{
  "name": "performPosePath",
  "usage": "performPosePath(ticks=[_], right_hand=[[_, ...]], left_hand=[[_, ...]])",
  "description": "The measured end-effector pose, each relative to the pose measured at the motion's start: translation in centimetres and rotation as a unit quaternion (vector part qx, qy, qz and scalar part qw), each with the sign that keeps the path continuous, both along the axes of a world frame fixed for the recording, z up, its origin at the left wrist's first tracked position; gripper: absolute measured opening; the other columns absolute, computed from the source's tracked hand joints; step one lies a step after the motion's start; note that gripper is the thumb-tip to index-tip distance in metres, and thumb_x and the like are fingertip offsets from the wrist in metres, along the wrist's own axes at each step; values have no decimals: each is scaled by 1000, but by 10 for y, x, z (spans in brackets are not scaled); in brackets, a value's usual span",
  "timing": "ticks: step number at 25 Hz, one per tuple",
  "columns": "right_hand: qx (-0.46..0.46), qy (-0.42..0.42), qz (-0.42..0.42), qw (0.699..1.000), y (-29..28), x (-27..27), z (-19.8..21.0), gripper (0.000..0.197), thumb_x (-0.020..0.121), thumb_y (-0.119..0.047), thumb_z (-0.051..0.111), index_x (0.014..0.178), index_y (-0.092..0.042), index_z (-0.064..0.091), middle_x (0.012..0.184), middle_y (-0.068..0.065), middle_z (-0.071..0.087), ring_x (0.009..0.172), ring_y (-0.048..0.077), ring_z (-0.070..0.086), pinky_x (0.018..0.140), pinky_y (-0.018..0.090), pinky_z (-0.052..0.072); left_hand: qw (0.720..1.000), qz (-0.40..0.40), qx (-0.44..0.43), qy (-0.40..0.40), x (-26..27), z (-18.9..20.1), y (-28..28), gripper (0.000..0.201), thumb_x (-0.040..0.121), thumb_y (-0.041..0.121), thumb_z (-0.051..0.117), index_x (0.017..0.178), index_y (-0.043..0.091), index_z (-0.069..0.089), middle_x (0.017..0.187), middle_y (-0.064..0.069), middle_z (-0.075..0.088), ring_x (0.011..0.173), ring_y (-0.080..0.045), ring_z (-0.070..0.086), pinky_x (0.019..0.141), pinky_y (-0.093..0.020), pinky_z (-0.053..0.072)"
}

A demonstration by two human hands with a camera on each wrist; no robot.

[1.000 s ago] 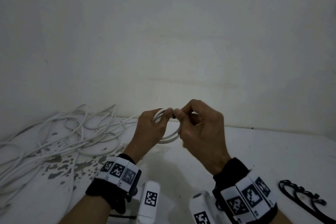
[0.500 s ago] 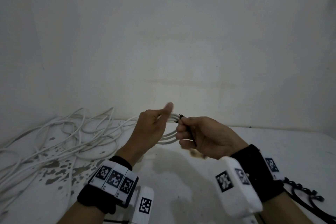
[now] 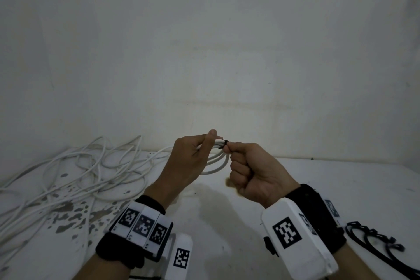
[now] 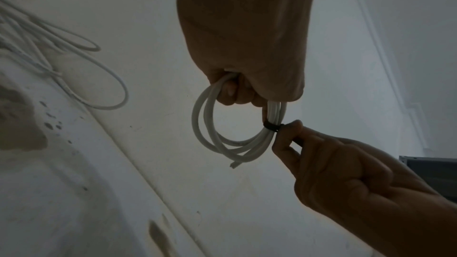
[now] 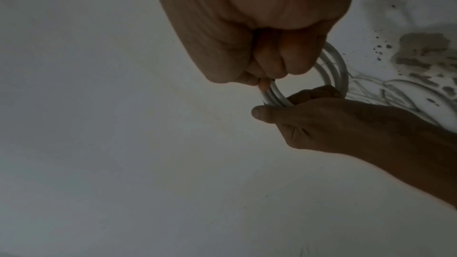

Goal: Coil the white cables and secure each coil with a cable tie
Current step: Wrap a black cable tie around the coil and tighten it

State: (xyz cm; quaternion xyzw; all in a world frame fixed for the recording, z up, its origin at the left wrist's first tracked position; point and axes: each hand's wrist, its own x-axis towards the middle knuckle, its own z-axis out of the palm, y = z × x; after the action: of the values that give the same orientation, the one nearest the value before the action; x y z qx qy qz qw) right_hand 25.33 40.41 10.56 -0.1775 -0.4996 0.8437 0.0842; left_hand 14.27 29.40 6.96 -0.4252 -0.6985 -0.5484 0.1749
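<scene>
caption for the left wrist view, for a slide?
Left hand grips a white cable coil while right hand pinches the black cable tie wrapped around it.

A small coil of white cable hangs in the air above the white table, its loose cut end poking out below. A black cable tie cinches the loops together. More white cables sprawl tangled on the table's left end, and spare black ties lie at its right.

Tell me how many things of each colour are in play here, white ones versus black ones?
White: 2, the small white cable coil held in the left hand, and the loose white cable tangle on the table.
Black: 2, the thin black cable tie pinched by the right hand, and the spare black ties.
Total: 4
</scene>
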Motion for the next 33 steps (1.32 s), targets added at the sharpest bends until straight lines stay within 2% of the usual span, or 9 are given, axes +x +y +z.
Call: performPosePath(ticks=[5,9,11,13,16,21,23,28,33], right_hand=[[1,19,-64,998,-9,-9,-8,29,99,-13,50,71,-16,52,40,-7,17,29,7,13,31,16,13],[63,27,-8,998,-3,-1,-6,39,96,-53,56,88,-16,66,49,-2,31,36,10,26,36,19,23],[131,8,-24,991,3,3,1,58,90,-69,50,94,-15,70,63,3,52,48,18,48,45,23,36],[255,1,-119,960,8,2,2,54,91,-66,52,102,-15,66,79,1,58,65,18,55,54,30,43],[390,17,-87,917,11,-2,-5,47,85,-58,68,111,-20,60,92,5,67,76,16,62,67,34,53],[271,105,43,956,18,-1,-15,20,98,-18,60,99,2,66,94,25,73,79,31,73,69,39,63],[238,111,49,964,22,-1,-14,15,99,-12,58,96,1,65,95,27,73,81,31,74,68,40,62],[240,80,35,967,29,-3,-17,11,99,-5,56,92,-3,64,86,21,72,79,29,71,75,42,60],[-68,98,37,992,20,-8,-9,11,84,-4,49,78,-5,58,59,6,46,56,23,48,83,41,50]], left_hand=[[999,-11,-7,-39,6,3,0,37,102,39,42,100,24,76,46,19,57,39,-1,44,47,-11,30],[989,-29,19,-146,12,9,1,39,99,45,46,97,23,77,44,4,54,43,-18,39,45,-30,36],[954,-40,89,-283,8,14,0,41,96,49,51,68,23,68,45,5,36,43,-15,30,41,-27,31],[904,-91,151,-390,5,17,-3,43,94,47,57,60,22,50,52,6,23,45,-10,20,40,-21,23],[863,-177,176,-438,6,19,-4,31,88,43,64,68,21,72,63,5,12,48,-7,13,40,-19,16],[864,-222,170,-419,7,18,0,17,89,16,66,105,16,71,56,9,37,45,-5,25,40,-17,30],[857,-220,153,-440,5,16,2,5,87,14,67,88,16,70,59,6,44,46,-5,37,45,-18,40],[812,-221,117,-527,4,12,3,37,76,43,71,56,19,50,45,5,39,46,-11,45,66,-27,46],[791,-218,171,-546,10,16,4,47,86,40,66,54,19,38,42,8,17,34,-8,17,45,-23,31]])
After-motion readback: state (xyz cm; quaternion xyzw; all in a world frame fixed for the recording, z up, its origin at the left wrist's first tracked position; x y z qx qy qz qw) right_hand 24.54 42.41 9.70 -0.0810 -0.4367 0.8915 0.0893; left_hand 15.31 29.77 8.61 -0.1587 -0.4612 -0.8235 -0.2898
